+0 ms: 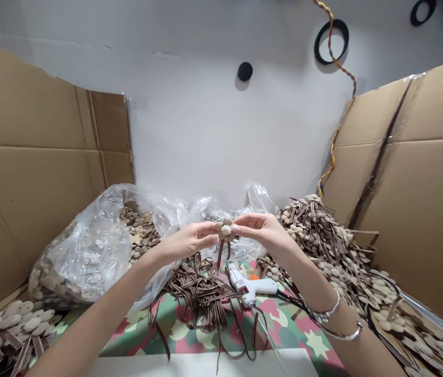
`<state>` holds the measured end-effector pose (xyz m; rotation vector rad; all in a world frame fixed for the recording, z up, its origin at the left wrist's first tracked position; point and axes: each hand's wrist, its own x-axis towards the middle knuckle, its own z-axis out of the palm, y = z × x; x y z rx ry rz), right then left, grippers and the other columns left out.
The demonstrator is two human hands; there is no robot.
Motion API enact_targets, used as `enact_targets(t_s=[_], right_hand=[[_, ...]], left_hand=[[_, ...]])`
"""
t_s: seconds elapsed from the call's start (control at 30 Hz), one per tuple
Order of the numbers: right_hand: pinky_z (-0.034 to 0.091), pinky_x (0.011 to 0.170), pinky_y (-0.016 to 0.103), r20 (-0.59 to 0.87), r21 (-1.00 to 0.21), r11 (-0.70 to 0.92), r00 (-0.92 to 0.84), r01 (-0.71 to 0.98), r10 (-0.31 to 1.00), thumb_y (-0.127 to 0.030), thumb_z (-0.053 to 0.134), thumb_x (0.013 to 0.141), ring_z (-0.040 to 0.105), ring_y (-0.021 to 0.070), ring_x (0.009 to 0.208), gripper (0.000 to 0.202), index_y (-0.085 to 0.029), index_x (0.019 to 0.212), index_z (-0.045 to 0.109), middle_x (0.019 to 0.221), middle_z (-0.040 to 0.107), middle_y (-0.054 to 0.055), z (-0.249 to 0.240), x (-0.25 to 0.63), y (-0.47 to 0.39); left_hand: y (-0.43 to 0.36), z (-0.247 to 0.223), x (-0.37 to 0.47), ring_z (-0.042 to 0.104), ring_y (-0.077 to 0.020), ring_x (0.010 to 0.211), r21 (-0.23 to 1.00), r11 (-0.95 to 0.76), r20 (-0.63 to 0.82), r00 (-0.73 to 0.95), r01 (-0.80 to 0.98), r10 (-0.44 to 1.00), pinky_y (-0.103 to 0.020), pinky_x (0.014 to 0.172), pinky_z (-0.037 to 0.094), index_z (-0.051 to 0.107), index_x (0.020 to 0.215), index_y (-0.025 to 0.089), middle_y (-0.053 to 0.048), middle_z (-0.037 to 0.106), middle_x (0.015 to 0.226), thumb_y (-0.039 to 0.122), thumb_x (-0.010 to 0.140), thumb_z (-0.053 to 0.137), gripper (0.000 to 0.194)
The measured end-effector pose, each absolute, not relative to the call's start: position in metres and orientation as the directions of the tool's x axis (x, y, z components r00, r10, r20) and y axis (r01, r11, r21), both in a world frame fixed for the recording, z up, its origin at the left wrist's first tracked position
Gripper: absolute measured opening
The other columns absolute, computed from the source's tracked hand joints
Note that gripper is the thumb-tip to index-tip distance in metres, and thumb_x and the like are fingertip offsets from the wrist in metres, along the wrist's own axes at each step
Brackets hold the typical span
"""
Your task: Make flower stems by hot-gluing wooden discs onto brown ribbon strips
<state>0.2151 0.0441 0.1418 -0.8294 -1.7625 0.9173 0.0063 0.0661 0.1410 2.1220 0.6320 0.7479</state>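
Observation:
A small beige flower piece [226,229] with a pale fluffy centre is held up between both hands, and brown ribbon ends hang beneath it. My left hand [194,240] pinches its left side between thumb and fingers. On the right side, my right hand [259,230] grips it the same way. Below the hands lies a tangled heap of brown ribbons [201,293]. A white glue gun [250,285] rests just right of the ribbons, with a clear glue stick [270,340] pointing toward the front.
At the left, a clear plastic bag [91,251] holds many beige pieces. Flower pieces with ribbons are piled at the right [319,230]. Cardboard walls [29,125] stand on both sides. A patterned cloth [174,324] and white sheet [205,365] lie in front.

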Motion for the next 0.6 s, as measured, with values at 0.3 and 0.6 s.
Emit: enact_targets(t_s=[0.3, 0.6], right_hand=[[0.047, 0.073, 0.029, 0.500, -0.859, 0.510, -0.137, 0.041, 0.855, -0.031, 0.069, 0.070, 0.061, 0.0149, 0.079, 0.017, -0.019, 0.083, 0.068, 0.083, 0.068, 0.004, 0.143, 0.214, 0.043], [0.048, 0.068, 0.028, 0.577, -0.804, 0.581, -0.066, 0.125, 0.814, -0.033, 0.069, 0.070, 0.062, 0.0158, 0.075, 0.019, -0.018, 0.082, 0.069, 0.079, 0.069, 0.004, 0.147, 0.219, 0.046]], left_hand=[[0.055, 0.128, 0.032, 0.065, -0.0199, 0.081, 0.935, -0.348, 0.186, 0.742, 0.067, 0.644, -0.036, 0.082, 0.045, 0.069, 0.082, 0.013, -0.010, 0.070, 0.085, 0.038, 0.081, 0.055, 0.029], [0.059, 0.123, 0.033, 0.067, -0.0205, 0.077, 0.965, -0.246, 0.101, 0.738, 0.091, 0.668, -0.037, 0.081, 0.047, 0.067, 0.089, 0.013, -0.010, 0.071, 0.085, 0.041, 0.079, 0.057, 0.031]])
